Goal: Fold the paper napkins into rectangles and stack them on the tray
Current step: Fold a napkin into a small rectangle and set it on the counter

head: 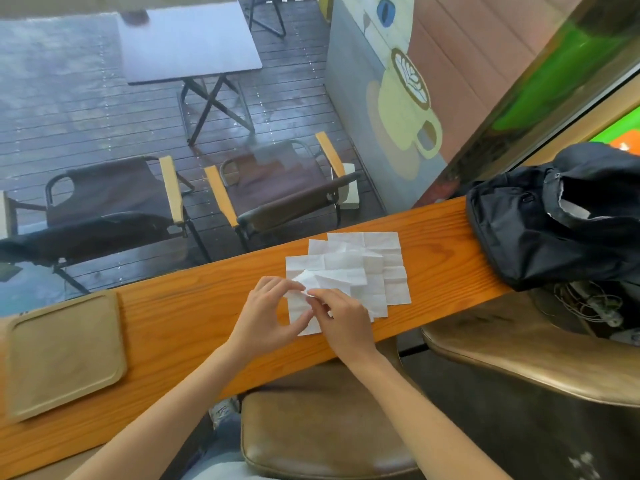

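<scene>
Café, window-side seating. Narrow wooden tabletop (180, 317) runs along glass pane. Mural of latte cup (403, 109) with foam art on wall, upper right of frame. Beyond glass, upper left: wet wooden deck (69, 109), folding table (188, 39), two folding armchairs (277, 188) with wooden armrests. Brown padded stools (322, 431) at bottom. Serving tray (65, 355) at left, paper napkins (363, 268) at centre, black bag (554, 223) at right.

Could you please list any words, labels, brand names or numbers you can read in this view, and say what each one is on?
None can be read.
The wall mural shows only a painted coffee cup, no lettering.
The black bag, tray and napkins show no legible print.
</scene>
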